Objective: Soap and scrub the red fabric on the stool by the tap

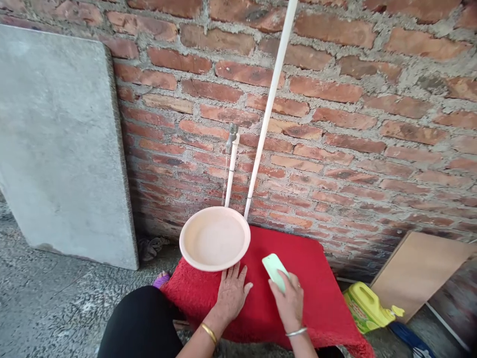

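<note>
Right hand (290,298) grips green object (275,270); left hand (231,293) spread, perhaps touching basin rim (210,267); red cloth (257,311) between.

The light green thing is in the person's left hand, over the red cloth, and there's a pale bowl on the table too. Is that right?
Not quite: the head view shows the light green thing in the right hand. The left hand is spread out by the pale bowl. The red cloth is right.
</note>
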A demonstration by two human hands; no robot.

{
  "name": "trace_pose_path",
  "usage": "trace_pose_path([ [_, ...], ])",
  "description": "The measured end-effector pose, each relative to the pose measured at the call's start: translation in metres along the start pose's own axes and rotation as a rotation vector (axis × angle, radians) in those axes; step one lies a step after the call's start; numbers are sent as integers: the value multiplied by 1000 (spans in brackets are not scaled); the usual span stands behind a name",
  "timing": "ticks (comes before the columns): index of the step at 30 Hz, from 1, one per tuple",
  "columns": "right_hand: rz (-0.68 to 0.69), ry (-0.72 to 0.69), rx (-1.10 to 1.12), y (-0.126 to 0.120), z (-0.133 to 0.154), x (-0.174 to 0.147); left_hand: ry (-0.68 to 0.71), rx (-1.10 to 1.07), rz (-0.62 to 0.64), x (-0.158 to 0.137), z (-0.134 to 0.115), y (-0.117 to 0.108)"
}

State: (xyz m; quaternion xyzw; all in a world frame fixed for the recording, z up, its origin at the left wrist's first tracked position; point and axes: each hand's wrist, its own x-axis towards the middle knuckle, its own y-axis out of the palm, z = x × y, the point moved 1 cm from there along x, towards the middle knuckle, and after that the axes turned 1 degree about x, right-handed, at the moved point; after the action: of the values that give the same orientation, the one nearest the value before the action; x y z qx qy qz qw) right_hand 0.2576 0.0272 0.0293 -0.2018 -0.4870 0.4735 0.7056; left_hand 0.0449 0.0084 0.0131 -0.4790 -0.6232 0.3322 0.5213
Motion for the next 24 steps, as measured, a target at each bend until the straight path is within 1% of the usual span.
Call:
trace_pose_path([
  [2, 45, -57, 3, 13, 21, 1, 12, 26, -45, -3, -2, 3],
  [4, 59, -56, 4, 18, 24, -1, 30, 35, -43, -7, -7, 5],
  [5, 55, -40, 6, 17, 18, -2, 42, 29, -29, -9, -11, 5],
  [7, 23, 20, 13, 11, -2, -6, 94, -8, 17, -14, -23, 5],
  [10, -66, 136, 20, -5, -33, -7, 255, -105, 111, -19, -41, 2],
  [12, -101, 163, 26, -10, -38, -7, 334, -150, 150, -21, -45, -1],
  [13, -102, 151, 35, -9, -35, -8, 342, -157, 155, -21, -43, -2],
  [15, -72, 93, 63, -2, -20, -9, 295, -138, 140, -19, -34, -5],
  [18, 1, -1, 68, 14, 10, -13, 157, -68, 92, -13, -14, -7],
  [20, 38, -41, 45, 22, 22, -15, 81, -20, 55, -10, -6, -7],
  [22, 53, -50, 24, 22, 20, -15, 51, 9, 28, -9, -6, -6],
  [24, 45, -16, 7, 16, 6, -14, 72, 8, 30, -11, -16, -4],
])
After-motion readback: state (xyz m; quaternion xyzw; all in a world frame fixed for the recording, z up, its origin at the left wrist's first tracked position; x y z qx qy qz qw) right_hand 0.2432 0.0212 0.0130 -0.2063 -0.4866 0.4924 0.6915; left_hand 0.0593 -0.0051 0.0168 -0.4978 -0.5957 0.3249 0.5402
